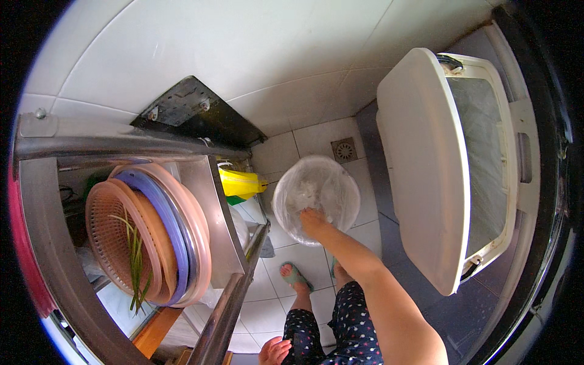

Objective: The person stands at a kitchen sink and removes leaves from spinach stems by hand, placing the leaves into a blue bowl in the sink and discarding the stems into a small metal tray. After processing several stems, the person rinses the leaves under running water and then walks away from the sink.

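A round bin (346,182) lined with a clear plastic bag stands on the tiled floor in front of me. My right hand (314,221) reaches down into it, its fingertips against the crumpled plastic liner (311,189). Those fingers are partly hidden, so I cannot tell whether they grip the film. Low in the picture, beside my thigh, my left hand (275,350) hangs with loosely bent fingers and nothing visible in it. The picture's lower edge cuts it off.
At left, a metal rack (219,219) holds stacked plastic baskets and basins; green stalks (134,260) lie in the front basket (114,228). A yellow bag (239,183) sits behind. A large white lidded container (424,169) stands at right. A floor drain (344,150) lies beyond the bin.
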The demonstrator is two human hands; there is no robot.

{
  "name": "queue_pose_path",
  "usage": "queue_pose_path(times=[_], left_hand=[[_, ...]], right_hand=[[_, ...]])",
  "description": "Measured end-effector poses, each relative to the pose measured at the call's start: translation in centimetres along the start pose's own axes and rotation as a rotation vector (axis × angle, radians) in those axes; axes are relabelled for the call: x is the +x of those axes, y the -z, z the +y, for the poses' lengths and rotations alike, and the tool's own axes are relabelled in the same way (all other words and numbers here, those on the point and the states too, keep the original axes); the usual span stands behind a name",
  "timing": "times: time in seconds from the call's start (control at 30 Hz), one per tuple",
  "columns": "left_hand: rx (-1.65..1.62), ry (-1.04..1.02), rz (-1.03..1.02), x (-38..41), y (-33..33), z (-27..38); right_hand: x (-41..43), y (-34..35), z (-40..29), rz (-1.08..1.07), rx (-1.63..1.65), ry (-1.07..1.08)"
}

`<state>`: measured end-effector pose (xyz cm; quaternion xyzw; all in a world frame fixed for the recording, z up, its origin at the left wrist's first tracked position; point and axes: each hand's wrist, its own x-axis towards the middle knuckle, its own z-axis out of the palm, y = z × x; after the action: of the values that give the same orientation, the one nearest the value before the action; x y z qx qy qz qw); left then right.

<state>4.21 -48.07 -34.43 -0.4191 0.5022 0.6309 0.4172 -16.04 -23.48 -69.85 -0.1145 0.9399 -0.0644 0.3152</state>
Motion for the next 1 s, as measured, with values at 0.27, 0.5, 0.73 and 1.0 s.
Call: queue_pose_path(times=[0.27, 0.5, 0.73, 1.0], left_hand=[[0.199, -0.198, 0.052, -0.8, -1.4, 0.9], [0.501, -0.384, 0.173, -1.2, -1.9, 2.0], [0.062, -0.015, 0.199, -0.8, -1.4, 2.2], [-0.084, -0.024, 0.118, 0.5, 0.1, 1.2]], right_hand=[[-0.3, 9.3, -2.2, -0.173, 0.156, -0.202], [-5.6, 12.2, -2.5, 0.085, 0.113, -0.090], [-7.7, 12.3, -2.9, -0.009, -0.134, 0.007], [3.7, -1.7, 1.3, -0.465, -0.510, -0.045]])
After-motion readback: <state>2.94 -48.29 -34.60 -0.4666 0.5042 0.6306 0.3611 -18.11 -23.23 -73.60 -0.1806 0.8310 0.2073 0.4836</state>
